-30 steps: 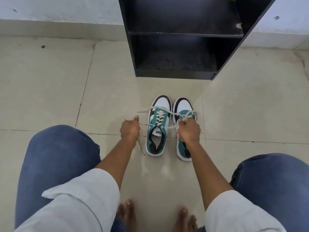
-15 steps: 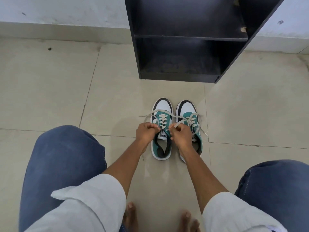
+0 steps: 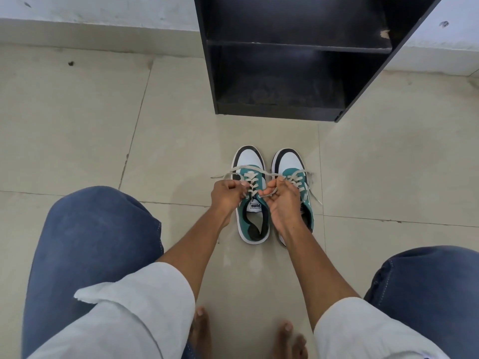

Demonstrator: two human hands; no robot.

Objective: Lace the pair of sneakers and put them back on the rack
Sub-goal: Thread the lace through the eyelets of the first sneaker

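The left hand is curled round one end of the lace of the left sneaker, holding it just above the tongue. That sneaker's eyelets look fully threaded, the flat off-white lace crossing in neat rungs up to the collar, so I judge the work here is at the tying stage: the knot is not yet formed. The right hand pinches the other end between thumb and fingers, close beside the left hand, with a strand looping over toward the right sneaker. That sneaker is also laced, though its ends trail loose down its outer side, so its bow seems unfinished too.

Both sneakers stand side by side on the floor, toes toward the rack, which stands near but apart; neither has gone back yet. Tying and shelving are what remain.

The sneakers have smooth white toe caps, teal uppers, dark trim and white rubber soles. The floor is glossy pale tile with thin grout lines; the rack is matte black board, square-edged, chipped on one shelf edge.
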